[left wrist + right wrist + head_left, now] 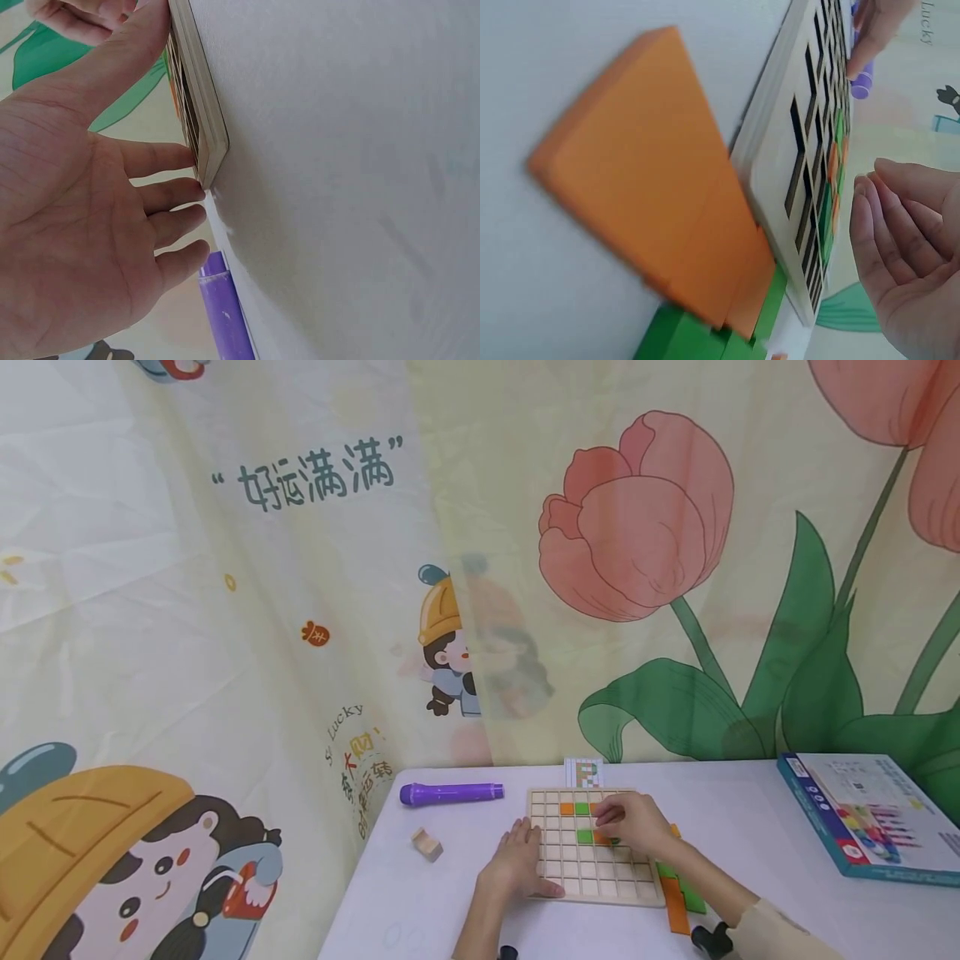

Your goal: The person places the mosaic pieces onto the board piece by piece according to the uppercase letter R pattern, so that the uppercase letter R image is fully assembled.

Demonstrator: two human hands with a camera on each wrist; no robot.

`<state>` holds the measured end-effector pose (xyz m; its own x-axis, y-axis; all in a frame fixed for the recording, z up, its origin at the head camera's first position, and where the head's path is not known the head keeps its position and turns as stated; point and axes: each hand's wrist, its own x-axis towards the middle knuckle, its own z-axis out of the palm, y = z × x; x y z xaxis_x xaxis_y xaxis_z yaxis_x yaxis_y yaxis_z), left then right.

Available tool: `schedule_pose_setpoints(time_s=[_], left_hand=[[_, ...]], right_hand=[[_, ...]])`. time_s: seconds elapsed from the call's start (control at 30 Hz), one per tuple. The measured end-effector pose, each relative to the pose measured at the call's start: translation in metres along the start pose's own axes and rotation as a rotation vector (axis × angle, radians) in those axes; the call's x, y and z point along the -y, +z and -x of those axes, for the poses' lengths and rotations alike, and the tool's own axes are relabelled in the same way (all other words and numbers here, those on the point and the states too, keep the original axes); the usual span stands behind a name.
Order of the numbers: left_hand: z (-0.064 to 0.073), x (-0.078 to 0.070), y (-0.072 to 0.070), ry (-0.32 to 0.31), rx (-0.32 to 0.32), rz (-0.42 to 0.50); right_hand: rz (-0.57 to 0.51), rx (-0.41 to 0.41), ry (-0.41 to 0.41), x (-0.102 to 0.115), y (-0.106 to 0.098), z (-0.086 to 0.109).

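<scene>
A wooden grid board (600, 885) lies on the table, with several orange and green square tiles (582, 809) set in its far cells. My left hand (513, 864) rests at the board's left edge, fingers extended along the side and thumb at the near corner. In the left wrist view, the fingertips (196, 156) meet the board's rim. Over the board's right half is my right hand (633, 822), thumb and fingertips brought together close to the far row of tiles. I cannot tell whether a small tile sits between them; none shows in the right wrist view.
Orange pieces (675, 906) and green pieces (692, 895) lie by the board's right edge. A patterned card (583, 772) is behind the board. Leftward are a purple tube-shaped object (452, 793) and a small wooden block (427, 844). A flat box (877, 818) lies far right.
</scene>
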<state>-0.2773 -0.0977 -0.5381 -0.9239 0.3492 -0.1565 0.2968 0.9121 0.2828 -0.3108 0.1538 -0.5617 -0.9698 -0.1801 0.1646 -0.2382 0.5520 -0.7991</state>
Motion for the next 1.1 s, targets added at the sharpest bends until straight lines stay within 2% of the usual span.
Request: schedule_pose_setpoints(time_s=[0.27, 0.43, 0.8, 1.1], left_hand=[[0.002, 0.0, 0.0, 0.01, -0.005, 0.012], [0.002, 0.0, -0.001, 0.014, -0.004, 0.023], [0.001, 0.001, 0.0, 0.02, -0.008, 0.008], [0.001, 0.002, -0.001, 0.014, -0.008, 0.005]], right_hand=[[-0.002, -0.037, 0.057, -0.005, -0.024, 0.015], [0.037, -0.056, 0.076, -0.012, -0.038, 0.021], [0.143, -0.095, 0.066, -0.03, -0.06, 0.032], [0.145, -0.1, 0.084, -0.047, -0.074, 0.041]])
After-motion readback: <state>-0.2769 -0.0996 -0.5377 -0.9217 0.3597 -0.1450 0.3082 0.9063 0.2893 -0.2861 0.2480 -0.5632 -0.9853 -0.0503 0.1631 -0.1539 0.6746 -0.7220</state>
